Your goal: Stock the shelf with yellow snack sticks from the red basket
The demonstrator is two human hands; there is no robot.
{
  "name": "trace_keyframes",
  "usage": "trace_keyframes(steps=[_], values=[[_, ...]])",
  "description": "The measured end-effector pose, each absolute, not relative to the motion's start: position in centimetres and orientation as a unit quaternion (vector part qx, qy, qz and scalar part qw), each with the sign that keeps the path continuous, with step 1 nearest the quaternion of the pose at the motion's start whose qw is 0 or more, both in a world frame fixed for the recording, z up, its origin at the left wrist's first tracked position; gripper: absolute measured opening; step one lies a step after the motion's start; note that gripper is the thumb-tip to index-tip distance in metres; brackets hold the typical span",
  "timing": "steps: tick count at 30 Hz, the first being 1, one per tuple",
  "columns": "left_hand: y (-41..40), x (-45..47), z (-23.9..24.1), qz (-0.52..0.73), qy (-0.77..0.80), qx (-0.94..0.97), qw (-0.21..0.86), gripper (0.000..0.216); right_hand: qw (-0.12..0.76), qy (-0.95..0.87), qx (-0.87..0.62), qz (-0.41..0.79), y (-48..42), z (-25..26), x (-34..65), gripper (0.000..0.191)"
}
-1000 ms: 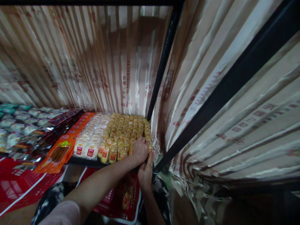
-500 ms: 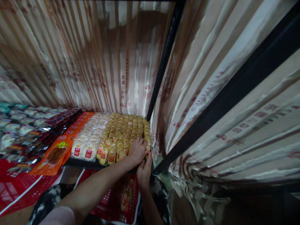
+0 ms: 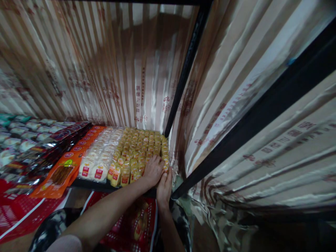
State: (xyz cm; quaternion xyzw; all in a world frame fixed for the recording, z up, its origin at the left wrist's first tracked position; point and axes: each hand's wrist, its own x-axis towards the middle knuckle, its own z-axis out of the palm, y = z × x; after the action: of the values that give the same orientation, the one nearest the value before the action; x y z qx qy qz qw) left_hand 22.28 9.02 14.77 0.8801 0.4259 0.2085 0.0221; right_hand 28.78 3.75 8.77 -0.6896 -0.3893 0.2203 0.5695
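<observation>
Rows of small yellow snack packets [image 3: 139,145] fill the right end of a dark shelf [image 3: 89,183]. My left hand [image 3: 152,169] lies palm down on the front rows of those packets, fingers curled and pressed on them. My right hand [image 3: 164,185] sits just to its right at the shelf's front corner, fingers closed against the outermost yellow packets beside the black post [image 3: 183,77]. What each hand actually grips is hidden under the fingers.
White packets with red labels [image 3: 98,157] lie left of the yellow ones, then orange packs [image 3: 64,168] and dark and green packs [image 3: 23,140]. A red basket [image 3: 131,227] holding more packets sits below the shelf. Shiny striped curtains [image 3: 236,87] hang behind and to the right.
Both hands stay at the shelf's front right corner. The left hand has shifted slightly across the yellow packets, and the view has drifted a little.
</observation>
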Motion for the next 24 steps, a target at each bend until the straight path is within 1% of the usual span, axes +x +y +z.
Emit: trace_keyframes(steps=[7, 11, 14, 18, 21, 24], values=[[7.8, 21.3, 14.6, 0.269, 0.417, 0.868, 0.034, 0.026, 0.572, -0.376, -0.682, 0.258, 4.4, 8.1, 28.5, 0.072], [5.5, 20.0, 13.0, 0.277, 0.402, 0.872, 0.032, 0.025, 0.585, -0.38, -0.659, 0.281, 4.1, 7.9, 28.7, 0.072], [3.9, 19.3, 10.9, 0.253, 0.354, 0.9, -0.002, 0.025, 0.616, -0.361, -0.636, 0.292, 4.2, 7.7, 29.3, 0.068], [3.6, 19.4, 8.6, 0.226, 0.298, 0.925, -0.068, 0.032, 0.653, -0.301, -0.604, 0.344, 5.0, 7.1, 30.0, 0.068], [3.9, 20.1, 7.6, 0.23, 0.276, 0.928, -0.1, 0.04, 0.661, -0.261, -0.593, 0.38, 5.4, 7.1, 30.2, 0.069], [4.0, 20.8, 7.2, 0.222, 0.29, 0.924, -0.111, 0.046, 0.652, -0.252, -0.605, 0.382, 5.4, 7.4, 30.1, 0.067]])
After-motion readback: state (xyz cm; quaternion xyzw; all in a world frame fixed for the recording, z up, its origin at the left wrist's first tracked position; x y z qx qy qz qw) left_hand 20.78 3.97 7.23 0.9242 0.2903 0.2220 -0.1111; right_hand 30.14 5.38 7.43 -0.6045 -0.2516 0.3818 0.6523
